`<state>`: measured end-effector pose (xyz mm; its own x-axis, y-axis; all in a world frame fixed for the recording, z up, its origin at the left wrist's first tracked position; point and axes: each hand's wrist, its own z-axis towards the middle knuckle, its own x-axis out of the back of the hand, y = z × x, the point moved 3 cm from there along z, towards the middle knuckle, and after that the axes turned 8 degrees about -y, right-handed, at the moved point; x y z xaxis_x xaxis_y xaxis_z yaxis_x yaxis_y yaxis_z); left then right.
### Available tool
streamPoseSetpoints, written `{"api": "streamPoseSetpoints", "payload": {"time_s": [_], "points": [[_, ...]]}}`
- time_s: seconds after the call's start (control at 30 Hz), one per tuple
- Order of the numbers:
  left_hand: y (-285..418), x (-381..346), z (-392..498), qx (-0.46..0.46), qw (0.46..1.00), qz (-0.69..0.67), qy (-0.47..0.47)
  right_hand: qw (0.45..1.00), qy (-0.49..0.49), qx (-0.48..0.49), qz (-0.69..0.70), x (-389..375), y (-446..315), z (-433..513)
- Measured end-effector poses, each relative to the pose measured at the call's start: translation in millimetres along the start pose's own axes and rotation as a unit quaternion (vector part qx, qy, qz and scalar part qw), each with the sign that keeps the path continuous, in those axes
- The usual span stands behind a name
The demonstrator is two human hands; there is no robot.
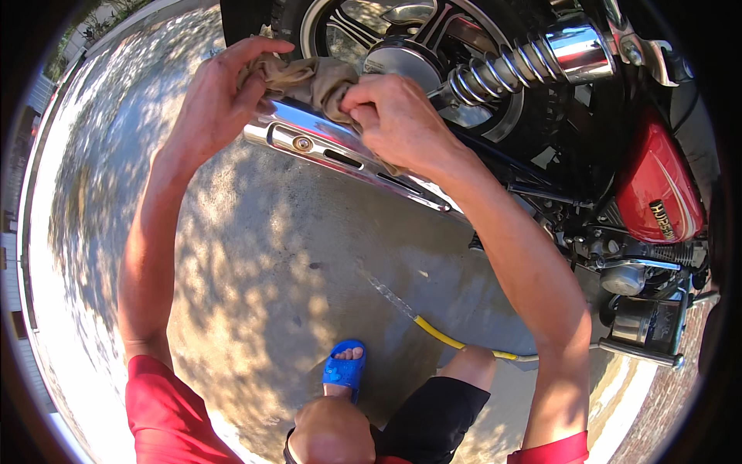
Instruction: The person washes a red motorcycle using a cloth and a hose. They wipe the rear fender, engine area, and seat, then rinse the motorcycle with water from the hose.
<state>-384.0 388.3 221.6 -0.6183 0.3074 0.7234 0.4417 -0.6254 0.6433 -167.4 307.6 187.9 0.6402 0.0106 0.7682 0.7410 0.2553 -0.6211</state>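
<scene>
A crumpled tan cloth [310, 87] is draped over the top of a motorcycle's chrome exhaust silencer [316, 123]. My left hand [223, 98] grips its left end between thumb and fingers, close to the silencer's rear tip. At the cloth's other end, my right hand [400, 122] pinches it with bent fingers. A lower corner of the fabric hangs past my right hand across the slotted heat shield [290, 139]. Behind the cloth stands the spoked alloy rear wheel [406, 64]; the cloth hides part of it.
A coil-spring shock absorber [498, 72] angles up beside the wheel. Forward are a red side cover [661, 180] bearing writing and the engine [623, 278]. Water [391, 297] runs from a yellow hose [437, 333] onto wet concrete [261, 261]. My blue sandal [345, 371] is below.
</scene>
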Motion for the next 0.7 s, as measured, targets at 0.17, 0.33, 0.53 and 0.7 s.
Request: {"api": "streamPoseSetpoints", "payload": {"time_s": [0.17,0.33,0.53,0.7], "points": [[-23.9,27.8,-7.0,-0.046,0.999,0.023,-0.010,0.998,0.010,0.006,0.056,-34.2,-17.6,54.5],[-3.4,-34.9,-0.8,-0.085,0.993,-0.057,-0.052,0.994,-0.080,-0.062,-0.046,20.8,51.9,-48.1],[58.6,-101.7,20.4,-0.195,0.958,0.183,-0.100,0.979,-0.092,-0.084,-0.159,55.3,63.8,-118.9],[39.8,-64.6,10.4,-0.197,0.951,0.216,-0.098,0.998,0.013,-0.034,-0.060,7.8,23.5,-40.1]]}}
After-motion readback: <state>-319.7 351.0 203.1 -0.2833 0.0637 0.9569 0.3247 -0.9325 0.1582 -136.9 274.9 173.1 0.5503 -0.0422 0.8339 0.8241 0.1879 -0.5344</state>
